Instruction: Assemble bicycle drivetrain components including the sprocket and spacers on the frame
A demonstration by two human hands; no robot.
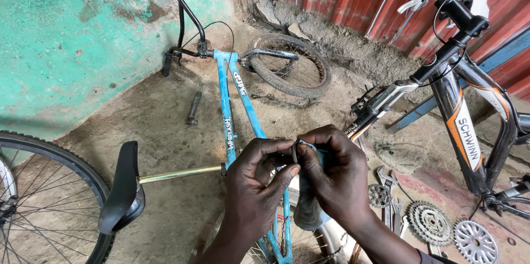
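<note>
Both hands, left (255,182) and right (331,173), pinched shut on a dark inner tube (307,209) above the blue bike frame (238,112) lying mid-floor; tube out, frame without front wheel (288,65).

The dirt-and-concrete floor (165,126) carried a blue bicycle frame (234,109) lying flat — its small front wheel (290,65) near the rubble by the red wall. A dark peg (194,108) lay left of the frame. At the right lay sprockets (428,221), a chainring (475,242) and wrenches (389,178).
</note>
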